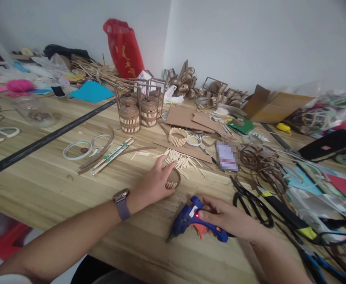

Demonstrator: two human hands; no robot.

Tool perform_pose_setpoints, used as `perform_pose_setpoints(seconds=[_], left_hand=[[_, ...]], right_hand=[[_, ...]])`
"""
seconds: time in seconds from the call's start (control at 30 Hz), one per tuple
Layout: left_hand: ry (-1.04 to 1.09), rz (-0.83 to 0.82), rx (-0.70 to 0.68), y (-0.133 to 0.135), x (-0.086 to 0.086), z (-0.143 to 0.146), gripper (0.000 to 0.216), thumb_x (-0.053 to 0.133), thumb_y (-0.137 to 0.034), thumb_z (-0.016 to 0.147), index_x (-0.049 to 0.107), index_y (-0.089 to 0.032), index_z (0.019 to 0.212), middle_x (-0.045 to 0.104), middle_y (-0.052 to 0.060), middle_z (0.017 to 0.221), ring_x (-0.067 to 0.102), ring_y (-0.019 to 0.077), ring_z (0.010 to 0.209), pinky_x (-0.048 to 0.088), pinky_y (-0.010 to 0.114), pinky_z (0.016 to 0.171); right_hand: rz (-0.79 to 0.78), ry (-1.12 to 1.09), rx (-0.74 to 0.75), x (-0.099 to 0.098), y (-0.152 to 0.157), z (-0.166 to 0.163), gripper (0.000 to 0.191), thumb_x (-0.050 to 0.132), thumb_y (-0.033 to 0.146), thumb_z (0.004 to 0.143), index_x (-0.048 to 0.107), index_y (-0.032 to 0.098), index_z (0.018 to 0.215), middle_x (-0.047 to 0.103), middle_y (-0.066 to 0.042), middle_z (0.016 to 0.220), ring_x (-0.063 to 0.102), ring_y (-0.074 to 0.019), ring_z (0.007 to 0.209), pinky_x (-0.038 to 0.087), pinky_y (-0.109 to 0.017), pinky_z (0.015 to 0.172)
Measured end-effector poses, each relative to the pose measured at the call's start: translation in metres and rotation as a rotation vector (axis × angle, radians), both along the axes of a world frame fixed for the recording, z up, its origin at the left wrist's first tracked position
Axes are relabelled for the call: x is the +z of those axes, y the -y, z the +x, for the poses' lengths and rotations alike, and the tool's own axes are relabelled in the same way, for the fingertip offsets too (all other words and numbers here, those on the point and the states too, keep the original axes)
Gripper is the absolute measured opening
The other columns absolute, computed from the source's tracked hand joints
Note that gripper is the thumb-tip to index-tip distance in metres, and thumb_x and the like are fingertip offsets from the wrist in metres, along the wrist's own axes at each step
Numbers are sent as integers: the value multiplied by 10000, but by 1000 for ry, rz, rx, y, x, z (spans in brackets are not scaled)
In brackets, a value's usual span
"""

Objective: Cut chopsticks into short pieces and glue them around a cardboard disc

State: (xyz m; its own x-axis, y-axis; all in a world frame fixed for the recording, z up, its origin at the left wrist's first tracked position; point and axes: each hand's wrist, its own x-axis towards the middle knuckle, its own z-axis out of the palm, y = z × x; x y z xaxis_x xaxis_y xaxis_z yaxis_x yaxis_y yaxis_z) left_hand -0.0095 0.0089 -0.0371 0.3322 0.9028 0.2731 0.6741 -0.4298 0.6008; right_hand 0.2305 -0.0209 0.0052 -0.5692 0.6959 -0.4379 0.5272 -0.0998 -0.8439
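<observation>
My left hand curls round a small round cardboard piece with short sticks glued along its rim, holding it on the wooden table. A watch sits on that wrist. My right hand grips a blue hot glue gun that lies on the table, its nozzle pointing left and a red light glowing on it. A loose pile of short wooden sticks lies just beyond the round piece.
Black scissors lie right of the glue gun. Finished stick baskets, a stick ring, cardboard sheets, tape rolls, a red bag and a cardboard box crowd the table. Cables and tools fill the right side.
</observation>
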Motion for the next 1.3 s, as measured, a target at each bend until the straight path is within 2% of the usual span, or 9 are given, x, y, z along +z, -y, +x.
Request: perform_pose_setpoints(seconds=[0.1,0.2,0.33,0.53,0.7,0.8,0.9,1.03,1.3], left_hand=[[-12,1,-15,0,1,0,832,757,-172,672,360,-236,1400,201,157,1488,405,352,1318,430,492,1041],[-30,-8,-10,1,3,1,818,746,-168,682,358,-217,1401,197,169,1489,410,356,1313,435,498,1033],[-42,-19,-7,1,5,1,822,746,-179,684,353,-216,1405,186,171,1491,404,370,1315,432,508,1029],[-24,-6,-9,0,1,0,846,758,-182,674,342,-242,1409,179,156,1497,378,379,1334,419,515,1038],[-20,-7,-19,0,1,1,850,756,-158,661,347,-228,1402,188,170,1491,396,373,1319,438,503,1019],[-29,-11,-22,0,3,1,840,756,-155,664,352,-210,1399,188,181,1485,377,380,1330,430,509,1025],[-26,-13,-28,0,4,1,841,755,-146,663,353,-199,1399,188,183,1480,374,380,1333,420,508,1037],[-33,13,-26,-1,1,0,840,752,-166,678,335,-228,1405,174,163,1486,386,365,1328,435,492,1029],[-26,37,-21,-3,-3,-1,853,781,-215,673,329,-262,1395,186,147,1478,429,357,1294,455,497,1006]], right_hand=[[337,303,86,8,-5,-3,403,461,556,886,575,203,729,573,-4,635,520,-147,579,376,-239,522],[636,558,60,18,-18,-10,291,478,390,908,617,210,726,664,-50,716,589,-188,650,387,-265,581],[820,710,-13,21,-45,-34,174,501,219,894,658,183,830,719,-88,855,636,-208,771,383,-260,649],[850,732,-18,4,-70,-63,143,515,104,822,647,159,809,710,-87,787,605,-174,684,318,-246,589],[843,710,-23,-8,-70,-54,232,493,58,781,623,126,961,698,-95,816,583,-163,685,317,-238,592],[801,698,-2,-10,-69,-43,212,518,51,723,638,128,879,677,-77,751,560,-161,651,318,-238,584],[780,679,-10,-8,-68,-36,101,534,96,727,613,156,714,639,-56,680,521,-154,606,299,-243,561],[793,621,-59,2,-61,-35,98,504,137,780,596,168,772,617,-24,678,506,-140,595,300,-232,551],[673,306,124,15,-46,-50,159,539,98,803,672,185,801,658,0,704,550,-136,633,369,-217,594]])
